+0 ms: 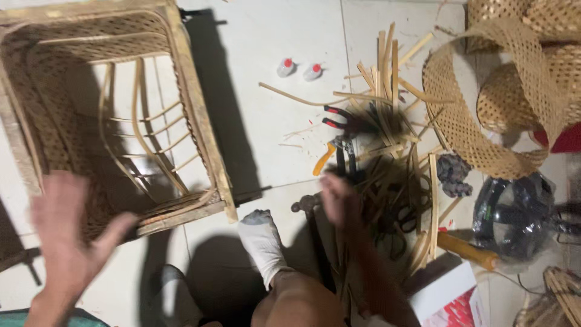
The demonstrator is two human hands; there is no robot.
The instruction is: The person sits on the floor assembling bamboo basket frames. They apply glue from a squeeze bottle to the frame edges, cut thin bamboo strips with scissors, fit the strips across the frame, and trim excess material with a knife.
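We are looking down at a woven cane frame [115, 115], a boxy piece with bent ribs inside, lying on the pale tiled floor [266, 48] at the upper left, with our left hand [63, 236] hovering just in front of its near edge, fingers spread and holding nothing. Our right hand [340, 200] is reaching into the pile of cane strips [387, 121] to the right of the frame; it is blurred, so we cannot tell whether it is pinching anything. A foot in a white sock [261, 239] is resting on the floor between the two hands. Among the strips we are seeing red-handled pliers [339, 118] and an orange-handled tool [324, 160], both just beyond the right hand. Farther out, two small white bottles with red caps [299, 68] are standing on a bare tile, well apart from the frame. At the upper right, sheets of open-weave cane [484, 97] are curling over one another, and below them a dark bundle in clear plastic [514, 215] is sitting beside a wooden handle [466, 249]. Grout lines are crossing the floor, and hard shadows are falling beside the frame.
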